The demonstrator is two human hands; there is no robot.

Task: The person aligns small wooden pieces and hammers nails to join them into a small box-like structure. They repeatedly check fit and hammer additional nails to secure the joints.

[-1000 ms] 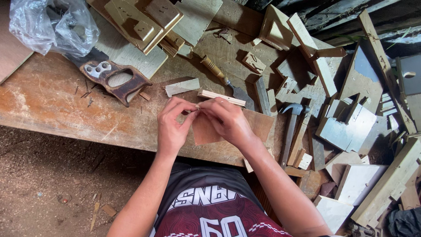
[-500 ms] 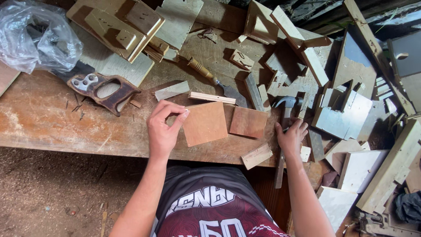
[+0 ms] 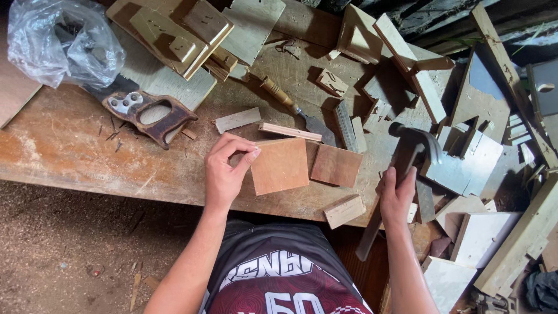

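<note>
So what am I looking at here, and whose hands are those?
The picture comes from a camera worn on a person's head, looking down, so the two arms are that person's own. They stand at a worn wooden workbench. The left hand pinches the edge of a square wooden piece lying flat on the bench. The right hand grips the handle of a hammer. Beside the square lies a smaller brown wooden piece. Further back are a handsaw, a chisel, a plastic bag and many wood offcuts.
</note>
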